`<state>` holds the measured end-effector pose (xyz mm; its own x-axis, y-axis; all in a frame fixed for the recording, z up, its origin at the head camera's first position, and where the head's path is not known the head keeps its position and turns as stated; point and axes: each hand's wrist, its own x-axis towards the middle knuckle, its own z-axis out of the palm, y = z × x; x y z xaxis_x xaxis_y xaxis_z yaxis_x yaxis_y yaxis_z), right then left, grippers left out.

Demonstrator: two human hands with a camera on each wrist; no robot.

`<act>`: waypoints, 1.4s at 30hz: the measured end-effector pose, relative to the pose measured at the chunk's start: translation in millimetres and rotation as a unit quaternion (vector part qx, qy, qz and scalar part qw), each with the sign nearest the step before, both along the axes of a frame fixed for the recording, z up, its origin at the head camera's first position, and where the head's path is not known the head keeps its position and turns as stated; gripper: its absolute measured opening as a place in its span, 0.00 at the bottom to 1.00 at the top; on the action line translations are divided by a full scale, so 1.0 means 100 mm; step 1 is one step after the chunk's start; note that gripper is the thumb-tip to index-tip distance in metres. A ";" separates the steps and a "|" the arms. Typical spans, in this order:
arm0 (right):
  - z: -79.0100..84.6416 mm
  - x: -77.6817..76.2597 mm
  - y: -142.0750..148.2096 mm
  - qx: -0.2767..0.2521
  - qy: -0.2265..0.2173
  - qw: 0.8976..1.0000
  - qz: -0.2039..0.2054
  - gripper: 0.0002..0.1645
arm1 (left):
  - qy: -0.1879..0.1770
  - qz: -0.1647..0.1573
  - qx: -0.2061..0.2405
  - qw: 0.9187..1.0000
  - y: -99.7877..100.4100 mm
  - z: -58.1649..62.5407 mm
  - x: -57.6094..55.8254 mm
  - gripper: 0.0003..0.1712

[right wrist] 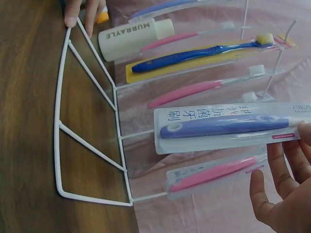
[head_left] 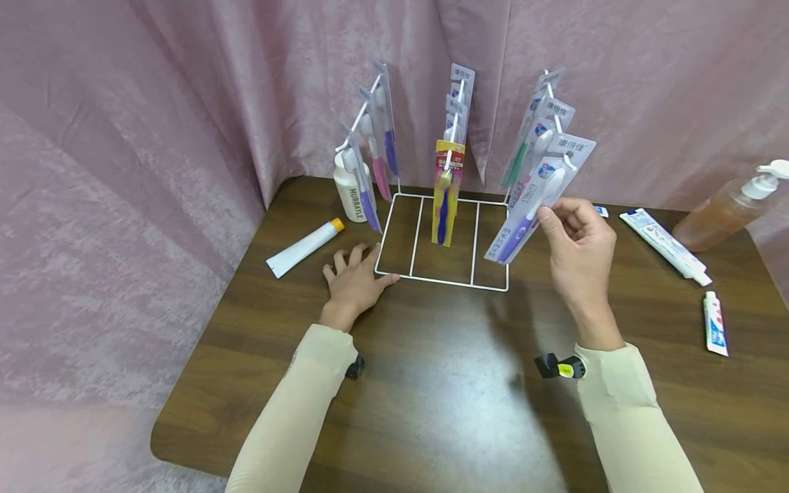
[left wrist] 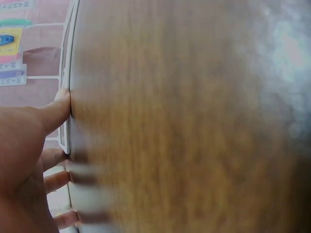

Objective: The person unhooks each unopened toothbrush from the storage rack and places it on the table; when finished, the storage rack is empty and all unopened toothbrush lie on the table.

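Observation:
A packaged purple toothbrush (head_left: 514,229) is at the front of the right arm of a white wire rack (head_left: 440,281). My right hand (head_left: 582,253) pinches the edge of its package between thumb and fingers; the right wrist view shows the purple handle (right wrist: 218,127) through clear plastic. My left hand (head_left: 354,284) rests with spread fingers at the rack's front left corner, its thumb touching the wire. A yellow-backed pack with a blue toothbrush (head_left: 442,212) hangs on the middle arm. On the left arm hang several packaged toothbrushes, one with a purple handle (head_left: 368,209).
A white bottle (head_left: 353,195) stands behind the left arm's toothbrushes. Left of the rack lies a white tube with an orange cap (head_left: 305,248). On the right are a toothpaste tube (head_left: 666,245), a smaller tube (head_left: 715,323) and a pump bottle (head_left: 718,216). A pink curtain (head_left: 246,68) hangs behind.

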<state>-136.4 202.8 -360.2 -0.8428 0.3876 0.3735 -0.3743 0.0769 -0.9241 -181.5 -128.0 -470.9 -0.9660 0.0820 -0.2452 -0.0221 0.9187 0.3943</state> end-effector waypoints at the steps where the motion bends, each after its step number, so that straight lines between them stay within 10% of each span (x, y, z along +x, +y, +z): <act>1: 0.01 0.01 0.01 0.004 -0.001 1.000 -0.004 0.16 | 0.001 0.000 -0.002 1.000 0.00 0.00 0.00 0.52; 27: 0.01 -0.03 0.31 -0.030 -0.004 0.999 -0.035 0.15 | 0.000 0.004 -0.015 1.000 0.01 0.05 0.02 0.52; 42: -0.43 -0.19 0.56 -0.015 -0.213 0.976 -0.029 0.07 | -0.006 0.005 -0.002 1.000 0.01 0.03 0.00 0.52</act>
<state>-155.0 259.3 -403.2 -0.8955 0.4446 -0.0189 0.0494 0.0571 -0.9971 -181.3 -127.1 -468.1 -0.9635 0.0721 -0.2578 -0.0356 0.9201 0.3901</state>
